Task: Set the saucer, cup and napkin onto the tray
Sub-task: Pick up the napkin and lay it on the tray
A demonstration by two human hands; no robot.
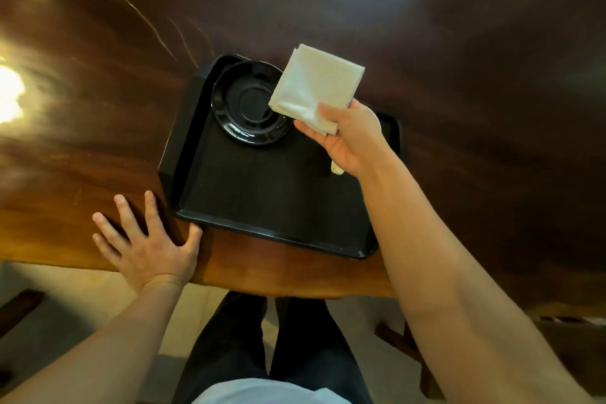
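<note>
right hand pinching folded napkin above tray, left hand spread flat, thumb seemingly touching tray

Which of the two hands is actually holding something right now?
The right hand, pinching the folded white napkin above the tray; the left hand lies flat and empty on the table.

A glossy dark brown wooden worktop, marked by pale scratches and bright light reflections, is seen from above. A black rectangular tray is set on it near the front edge. The left hand is laid flat on the wood, its thumb touching the tray's near corner.
</note>
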